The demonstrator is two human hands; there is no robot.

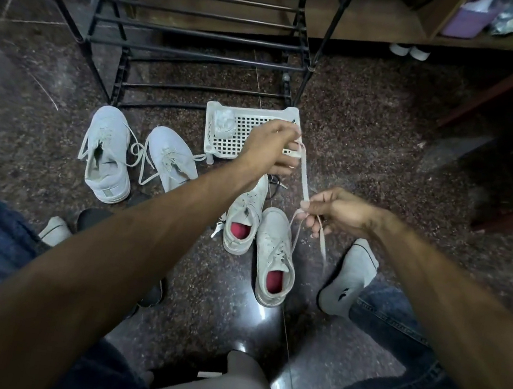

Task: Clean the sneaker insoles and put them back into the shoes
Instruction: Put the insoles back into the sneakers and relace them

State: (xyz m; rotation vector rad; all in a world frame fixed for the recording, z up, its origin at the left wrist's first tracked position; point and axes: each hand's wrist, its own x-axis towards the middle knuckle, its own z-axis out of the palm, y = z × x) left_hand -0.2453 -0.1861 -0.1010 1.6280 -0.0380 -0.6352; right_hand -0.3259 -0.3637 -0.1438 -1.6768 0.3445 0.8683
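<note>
Insoles (275,282), red ones, already lay inside both sneakers of the nearer pair (274,256), which stood on the floor (372,138) between the seated person's socked feet. That much of the job looked finished for those two, though whether they had been cleaned I could not tell. A loose white lace (304,176) ran taut between the hands. The left hand (273,147), raised in front of the white plastic basket (224,130), had its grip pinched round the upper end. The right hand (333,210) held the lower end in curled fingers just above the nearer shoe, tails dangling. A second pair of grey sneakers (107,157) sat well apart to the left by the black shoe rack (189,53), laces undone. From where I stood, their insoles were too dim to make out, so they probably remained to be dealt with.
</note>
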